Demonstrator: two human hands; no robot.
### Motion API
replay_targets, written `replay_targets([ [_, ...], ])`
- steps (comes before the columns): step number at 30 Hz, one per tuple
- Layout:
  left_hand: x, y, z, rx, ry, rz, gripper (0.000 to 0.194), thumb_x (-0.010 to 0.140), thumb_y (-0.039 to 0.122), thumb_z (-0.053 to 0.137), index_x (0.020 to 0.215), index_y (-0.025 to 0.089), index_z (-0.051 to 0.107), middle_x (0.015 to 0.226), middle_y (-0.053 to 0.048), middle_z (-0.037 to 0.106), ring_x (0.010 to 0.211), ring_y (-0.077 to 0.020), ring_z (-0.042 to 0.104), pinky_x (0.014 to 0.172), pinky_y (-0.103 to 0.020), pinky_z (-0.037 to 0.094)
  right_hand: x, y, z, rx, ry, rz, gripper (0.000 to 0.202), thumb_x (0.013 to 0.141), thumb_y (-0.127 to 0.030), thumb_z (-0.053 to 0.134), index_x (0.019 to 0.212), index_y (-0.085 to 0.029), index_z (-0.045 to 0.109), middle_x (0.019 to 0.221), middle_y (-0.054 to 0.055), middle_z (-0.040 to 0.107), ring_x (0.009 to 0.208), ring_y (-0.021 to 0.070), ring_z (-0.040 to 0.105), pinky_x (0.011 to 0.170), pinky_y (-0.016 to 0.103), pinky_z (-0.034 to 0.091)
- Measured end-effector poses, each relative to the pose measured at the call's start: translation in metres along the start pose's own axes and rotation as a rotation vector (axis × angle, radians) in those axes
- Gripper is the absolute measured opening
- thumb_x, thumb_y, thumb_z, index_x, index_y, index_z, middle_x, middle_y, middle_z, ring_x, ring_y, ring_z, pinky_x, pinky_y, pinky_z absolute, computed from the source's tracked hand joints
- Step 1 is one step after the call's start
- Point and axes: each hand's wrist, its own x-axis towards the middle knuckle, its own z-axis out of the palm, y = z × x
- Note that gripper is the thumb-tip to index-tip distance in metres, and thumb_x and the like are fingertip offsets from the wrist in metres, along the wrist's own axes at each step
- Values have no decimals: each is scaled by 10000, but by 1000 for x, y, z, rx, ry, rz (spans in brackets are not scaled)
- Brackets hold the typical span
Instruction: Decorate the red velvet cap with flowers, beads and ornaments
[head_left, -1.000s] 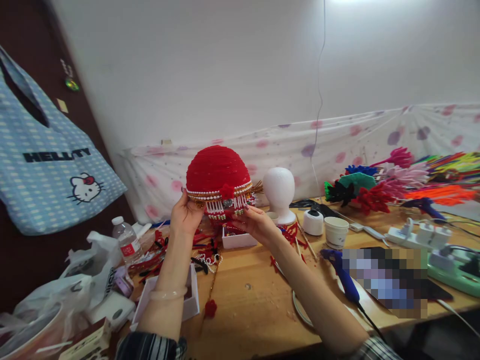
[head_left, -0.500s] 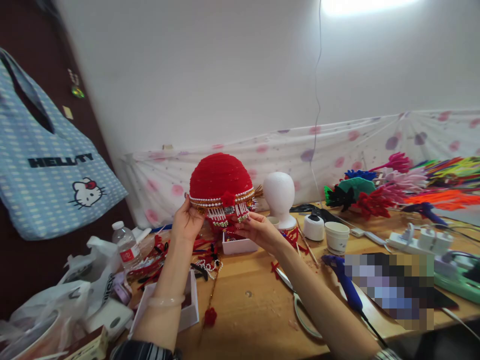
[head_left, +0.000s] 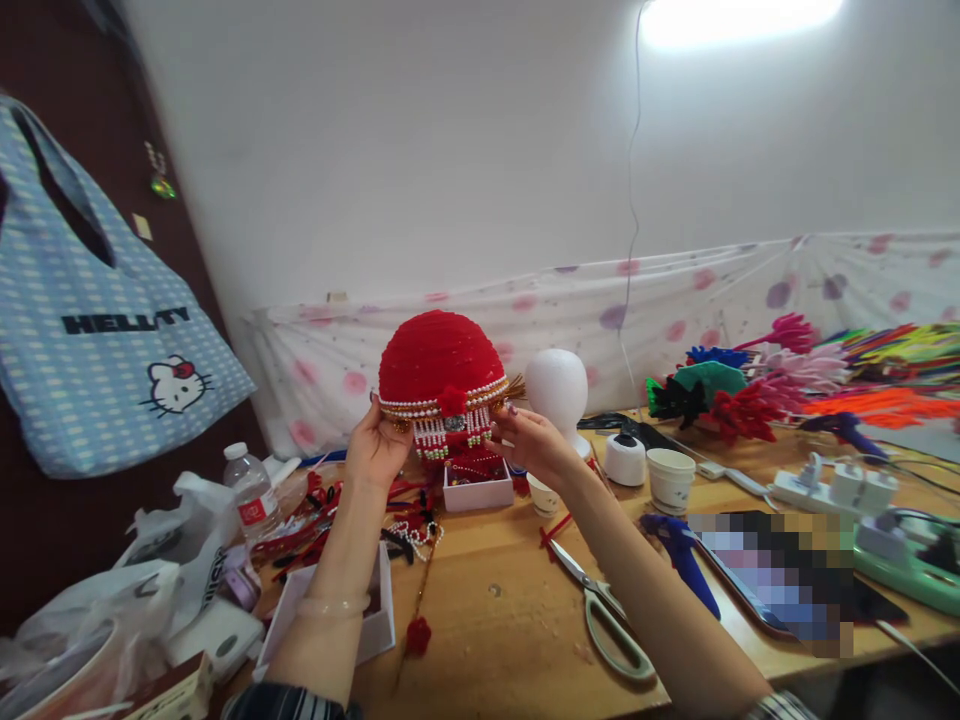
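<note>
A red domed headpiece (head_left: 442, 355) is held up above the table, banded with white and gold beads, with a red flower and short bead fringes at its front. My left hand (head_left: 379, 445) grips its lower left rim, thumb towards the front. At the lower right edge, the fingers of my right hand (head_left: 532, 440) pinch the rim beside the fringe. A small white box (head_left: 478, 495) holding red and beaded pieces sits below it. Behind my right hand stands a white foam head (head_left: 556, 390).
Scissors (head_left: 611, 620), a blue glue gun (head_left: 682, 560), paper cups (head_left: 671, 480) and a blurred phone (head_left: 772, 580) lie to the right, near a power strip (head_left: 817, 490). Plastic bags, a bottle (head_left: 250, 490) and another white box (head_left: 382, 610) are left. Colourful pipe cleaners (head_left: 885, 400) lie back right.
My right hand has moved up and right, from the bead fringe to the headpiece's right rim. The headpiece has barely shifted. More of the scissors and a small cup now show.
</note>
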Motion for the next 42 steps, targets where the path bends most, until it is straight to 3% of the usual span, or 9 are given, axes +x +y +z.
replay_targets([
  [4, -1, 0, 2, 0, 8, 8, 423, 1034, 189, 287, 1364, 205, 551, 1023, -63, 781, 775, -152, 760, 855, -299, 577, -3, 4, -1, -3, 0, -2, 344, 573, -333, 913, 784, -189, 681, 937, 41, 735, 838, 171, 680, 798, 339, 562],
  [14, -5, -2, 2, 18, 38, -14, 445, 1041, 209, 248, 1374, 189, 542, 1015, -72, 782, 734, -148, 758, 803, -278, 589, -6, 4, 5, 14, 24, -9, 373, 526, -342, 930, 762, -186, 687, 824, 12, 717, 802, 155, 664, 773, 323, 558],
  [22, -9, -7, 4, 15, 35, -37, 443, 1040, 209, 248, 1352, 173, 560, 982, -75, 788, 691, -147, 754, 730, -266, 599, -9, 1, 8, 18, 72, -59, 294, 556, -310, 902, 701, -187, 678, 759, 6, 699, 739, 142, 622, 678, 267, 508],
  [26, -8, -8, 1, 12, 22, -44, 444, 1041, 213, 245, 1364, 174, 547, 999, -76, 784, 713, -147, 756, 762, -275, 594, -10, -1, 10, 27, 92, -65, 318, 505, -315, 920, 670, -193, 676, 779, 5, 711, 781, 150, 629, 737, 288, 508],
  [31, -7, -9, -3, 12, 12, -51, 450, 1039, 205, 242, 1361, 185, 555, 1004, -79, 781, 742, -165, 760, 818, -320, 589, -10, -1, 7, 27, 116, -60, 334, 479, -317, 929, 670, -190, 687, 731, -6, 699, 742, 137, 615, 670, 261, 485],
  [37, -5, -10, -10, 1, 5, -54, 440, 1032, 182, 262, 1344, 188, 573, 1038, -90, 774, 791, -176, 762, 820, -327, 593, -10, -1, 7, 27, 115, -49, 327, 481, -318, 928, 655, -184, 686, 734, -13, 695, 749, 129, 614, 718, 273, 500],
  [42, -4, -11, -14, -15, 2, -52, 446, 1027, 159, 260, 1332, 192, 583, 1069, -100, 765, 851, -191, 758, 837, -353, 593, -10, -2, 6, 22, 102, -55, 328, 488, -318, 932, 664, -179, 693, 697, -15, 679, 703, 116, 600, 632, 237, 476],
])
